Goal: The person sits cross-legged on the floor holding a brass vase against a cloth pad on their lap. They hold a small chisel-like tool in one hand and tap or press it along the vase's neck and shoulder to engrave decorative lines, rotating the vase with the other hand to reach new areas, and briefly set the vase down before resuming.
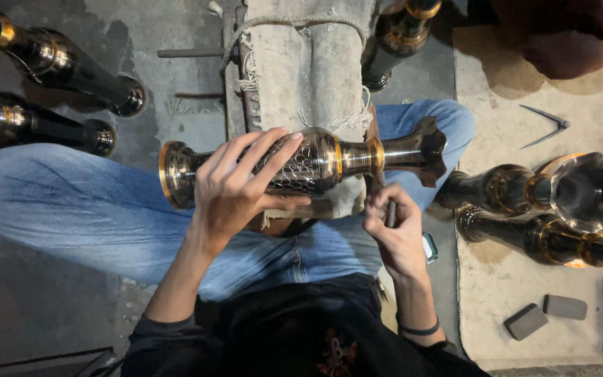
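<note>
A dark metal vase (329,159) with gold bands and an engraved scale pattern lies on its side across a cloth-wrapped block (308,63) between my knees. My left hand (235,188) rests over the vase's belly, fingers spread on top and thumb underneath, holding it steady. My right hand (393,234) sits just below the vase's neck, fingers closed around a thin dark engraving tool (389,213) whose tip points up at the vase.
Two similar vases (57,63) lie on the floor at upper left, another (399,35) stands at top, several more (546,209) at right on a beige mat (497,293). A metal compass (546,126) and two grey blocks (546,314) lie on the mat.
</note>
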